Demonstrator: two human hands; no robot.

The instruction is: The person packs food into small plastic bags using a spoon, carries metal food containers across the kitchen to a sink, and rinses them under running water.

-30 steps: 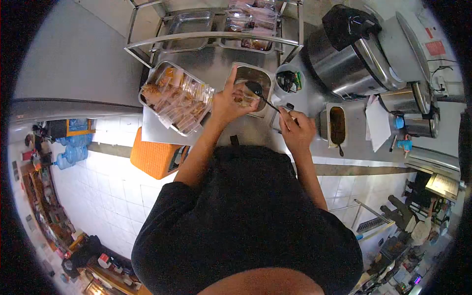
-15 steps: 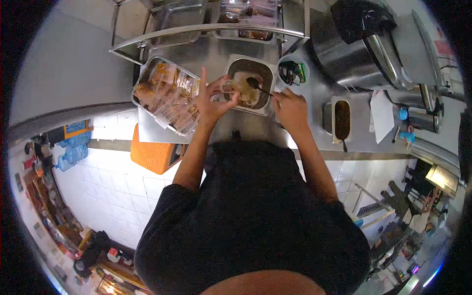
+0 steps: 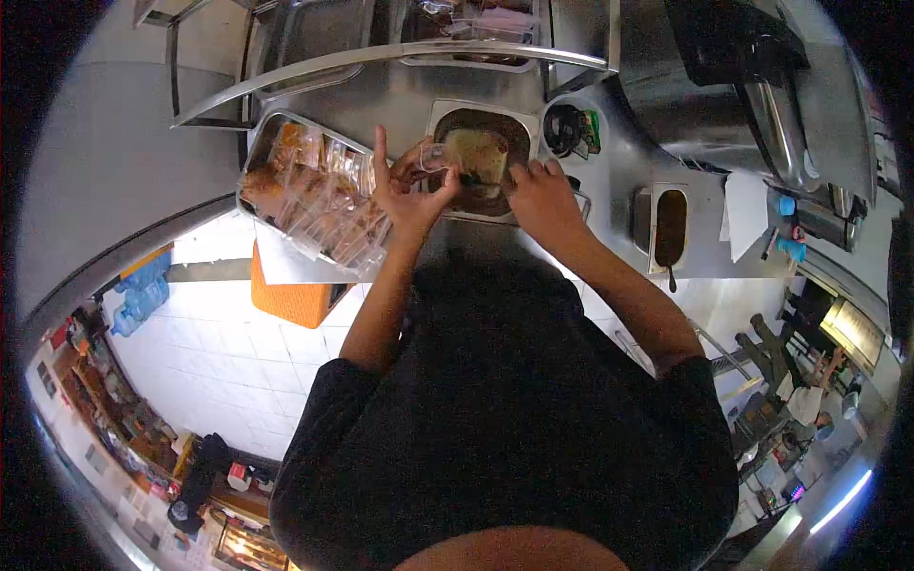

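Observation:
My left hand point(image 3: 411, 190) pinches a small clear plastic cup point(image 3: 436, 157) at the left edge of a metal pan point(image 3: 524, 122). Pale liquid with bits in it shows inside the pan. Over the pan's right side, my right hand point(image 3: 547, 203) is closed on the black spoon, most of which the hand hides; its dark end is near the cup. Left of my left hand, a metal tray point(image 3: 276, 122) holds several clear plastic packs of food point(image 3: 319, 195).
A rack point(image 3: 381, 55) with trays stands behind. A round container point(image 3: 571, 133) is right of the pan. Farther right are a narrow pan of dark sauce point(image 3: 670, 224), white paper point(image 3: 745, 214) and large metal pots point(image 3: 695, 119). An orange basket point(image 3: 286, 295) sits below the counter's left edge.
The spoon in my right hand has moved down and left toward the cup. My left hand, with the cup, has shifted slightly left. The whole view has tilted and shifted.

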